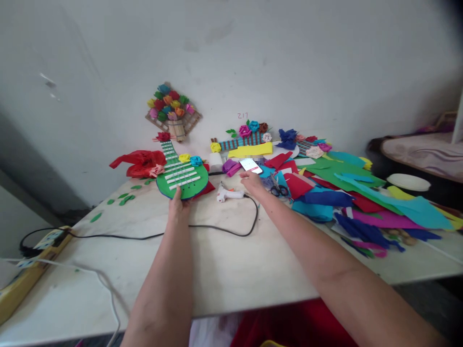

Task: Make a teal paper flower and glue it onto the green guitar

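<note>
My left hand [176, 205] grips the lower rim of a green guitar-shaped paper craft [198, 182], with the thumb on its front face. White strips cross the craft, and yellow, blue, pink and red paper flowers are fixed along it. My right hand [251, 183] reaches just in front of a lit phone [251, 166], its fingers drawn together. What those fingertips hold, if anything, is too small to tell. Between my hands a white glue gun [230, 194] lies on its side. Scissors [279, 189] with dark handles lie to the right of my right hand.
Coloured paper sheets [376, 197] pile up on the right. Red crepe paper [141, 165] and green paper leaves [126, 198] lie left. A black cable [217, 227] runs across the table to a power strip [54, 246]. Flower crafts [244, 140] stand along the wall.
</note>
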`<state>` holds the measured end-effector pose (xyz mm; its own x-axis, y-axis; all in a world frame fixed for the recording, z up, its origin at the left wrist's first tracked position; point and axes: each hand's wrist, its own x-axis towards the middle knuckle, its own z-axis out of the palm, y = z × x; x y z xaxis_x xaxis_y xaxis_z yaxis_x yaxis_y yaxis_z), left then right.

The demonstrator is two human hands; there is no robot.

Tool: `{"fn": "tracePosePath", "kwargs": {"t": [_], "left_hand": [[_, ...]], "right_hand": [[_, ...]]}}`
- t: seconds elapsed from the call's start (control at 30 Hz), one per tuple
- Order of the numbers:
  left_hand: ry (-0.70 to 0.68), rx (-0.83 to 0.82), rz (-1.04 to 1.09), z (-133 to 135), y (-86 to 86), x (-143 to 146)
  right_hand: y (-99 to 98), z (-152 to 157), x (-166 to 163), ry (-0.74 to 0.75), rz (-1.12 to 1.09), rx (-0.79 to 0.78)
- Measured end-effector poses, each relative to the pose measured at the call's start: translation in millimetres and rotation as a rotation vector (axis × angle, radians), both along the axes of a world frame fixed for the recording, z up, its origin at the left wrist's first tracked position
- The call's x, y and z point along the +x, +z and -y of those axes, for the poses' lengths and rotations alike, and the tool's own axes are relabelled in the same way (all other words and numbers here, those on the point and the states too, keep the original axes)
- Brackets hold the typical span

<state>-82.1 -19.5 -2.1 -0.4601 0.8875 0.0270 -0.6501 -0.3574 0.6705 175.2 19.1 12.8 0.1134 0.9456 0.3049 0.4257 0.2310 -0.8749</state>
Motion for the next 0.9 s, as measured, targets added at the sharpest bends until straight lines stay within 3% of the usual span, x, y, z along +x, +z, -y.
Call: {"fn": "tracePosePath", "kwargs": {"t": [0.23,0.7,0.9], "left_hand": [[0.199,-0.099,0.107,1,8.7,-8],[0.233,-0.127,0.057,-4,5.1,-19],[0.232,-0.161,0.077,-7,11.4,-18]], "right_hand": [[4.5,6,-2,-0.026,0.125,-0.021],[8.4,18,-6,-0.043,0.316,-0.055],[5.2,28,-25,-0.002,0.503,0.139]]}}
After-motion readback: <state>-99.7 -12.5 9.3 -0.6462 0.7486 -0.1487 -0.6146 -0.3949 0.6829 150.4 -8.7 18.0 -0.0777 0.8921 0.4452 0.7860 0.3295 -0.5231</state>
